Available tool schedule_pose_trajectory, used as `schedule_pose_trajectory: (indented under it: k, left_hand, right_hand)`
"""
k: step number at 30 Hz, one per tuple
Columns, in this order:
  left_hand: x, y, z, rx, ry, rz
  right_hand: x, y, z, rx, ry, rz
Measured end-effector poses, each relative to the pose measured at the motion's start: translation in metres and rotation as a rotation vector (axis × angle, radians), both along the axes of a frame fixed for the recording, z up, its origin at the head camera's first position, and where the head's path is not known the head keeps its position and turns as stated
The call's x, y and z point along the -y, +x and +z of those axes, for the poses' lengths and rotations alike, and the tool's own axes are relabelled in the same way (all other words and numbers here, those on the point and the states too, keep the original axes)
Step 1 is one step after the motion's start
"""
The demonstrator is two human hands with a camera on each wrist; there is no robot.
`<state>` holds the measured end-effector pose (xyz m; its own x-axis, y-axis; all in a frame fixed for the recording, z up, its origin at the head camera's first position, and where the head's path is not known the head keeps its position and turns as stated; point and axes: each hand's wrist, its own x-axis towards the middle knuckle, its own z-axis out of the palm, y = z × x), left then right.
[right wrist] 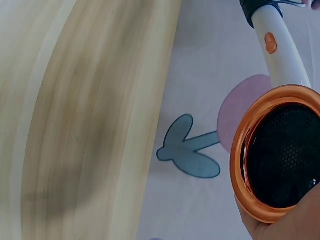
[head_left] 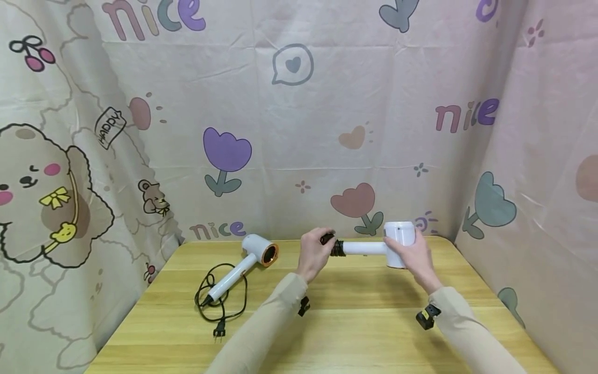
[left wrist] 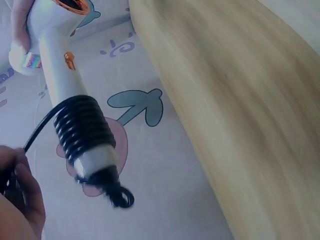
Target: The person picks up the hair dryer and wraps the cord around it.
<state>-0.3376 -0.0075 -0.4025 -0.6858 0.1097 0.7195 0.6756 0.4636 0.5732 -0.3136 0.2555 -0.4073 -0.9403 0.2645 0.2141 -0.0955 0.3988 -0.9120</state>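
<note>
A white hair dryer (head_left: 365, 248) with a copper-coloured rim is held up over the table, its handle pointing left. My right hand (head_left: 417, 255) grips it round the head. Black cord (left wrist: 84, 125) is wound in several tight coils about the end of the handle. My left hand (head_left: 315, 252) pinches the loose length of that cord beside the coils, and a taut stretch runs from the fingers to the winding. In the right wrist view the dark outlet grille (right wrist: 287, 155) faces the camera, and an orange switch (right wrist: 271, 43) shows on the handle.
A second white hair dryer (head_left: 233, 275) lies on the left of the wooden table (head_left: 355, 332). Its black cord (head_left: 245, 301) is loosely looped around the handle, with the plug (head_left: 219, 329) toward the front. A printed curtain (head_left: 299, 114) hangs behind and at both sides.
</note>
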Motion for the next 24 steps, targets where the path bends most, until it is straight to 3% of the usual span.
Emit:
schedule_pose_trajectory:
  k: [4, 8, 15, 21, 24]
  left_hand:
    - [-0.002, -0.004, -0.001, 0.047, 0.099, 0.043]
    - [-0.004, -0.008, -0.004, 0.083, 0.120, 0.094]
    - [-0.004, -0.016, -0.008, 0.068, -0.053, 0.164]
    - [-0.006, -0.016, -0.009, 0.230, -0.103, 0.125]
    - [-0.008, -0.015, -0.010, 0.268, -0.153, 0.108]
  right_hand:
    - [0.010, 0.001, -0.001, -0.016, -0.006, 0.033]
    - [0.017, 0.002, 0.000, -0.033, 0.008, 0.065]
    - [0.024, 0.004, 0.003, -0.066, 0.044, 0.062]
    - [0.028, 0.005, 0.003, -0.068, 0.080, 0.044]
    - [0.029, 0.006, 0.002, -0.073, 0.091, 0.042]
